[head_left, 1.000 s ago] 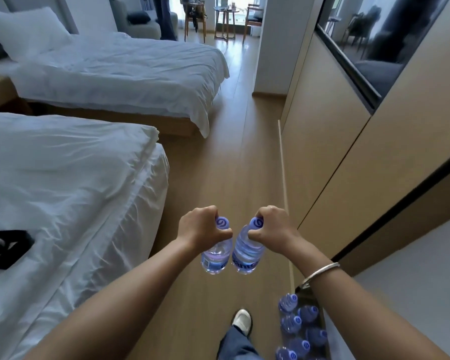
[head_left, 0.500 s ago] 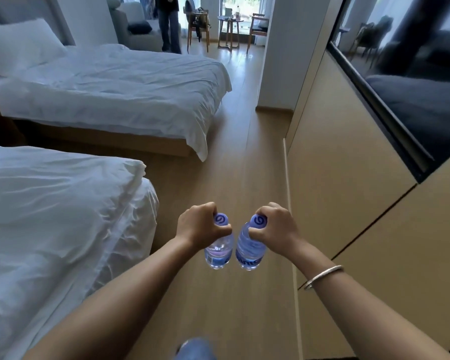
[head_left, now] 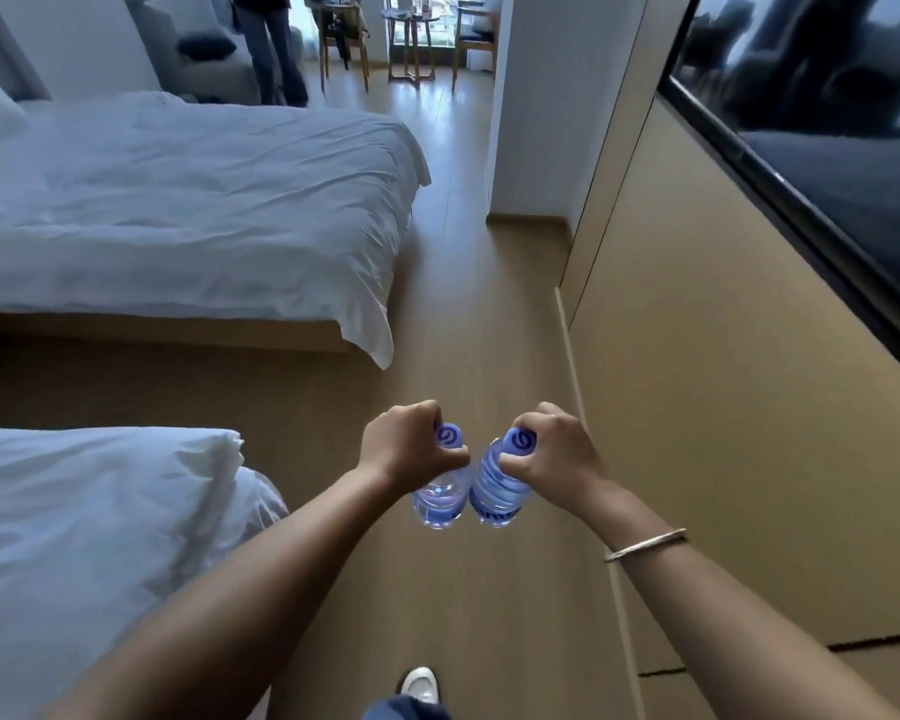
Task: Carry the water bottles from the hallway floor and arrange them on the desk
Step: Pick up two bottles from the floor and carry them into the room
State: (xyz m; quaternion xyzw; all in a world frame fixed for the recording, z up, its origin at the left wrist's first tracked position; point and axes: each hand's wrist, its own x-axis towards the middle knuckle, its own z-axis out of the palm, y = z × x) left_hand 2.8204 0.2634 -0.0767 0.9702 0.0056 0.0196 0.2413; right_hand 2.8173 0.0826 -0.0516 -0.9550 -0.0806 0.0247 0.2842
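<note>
I carry two small clear water bottles with blue caps, held by their necks and hanging side by side over the wooden floor. My left hand point(head_left: 406, 444) grips the left bottle point(head_left: 440, 504). My right hand point(head_left: 554, 449), with a silver bracelet on its wrist, grips the right bottle point(head_left: 497, 491). The two bottles almost touch. No desk is in view, and the bottles left on the hallway floor are out of frame.
A white bed corner point(head_left: 100, 511) is close on my left and a second bed point(head_left: 188, 210) lies further ahead. A beige wall with a dark TV screen point(head_left: 827, 148) runs along my right. Another person's legs point(head_left: 274, 54), chairs and a small table point(head_left: 411, 39) stand at the far end.
I have walked forward down the aisle with both bottles. The cluster of bottles on the floor by the right wall has dropped out of view, and the near bed has slid back on my left.
</note>
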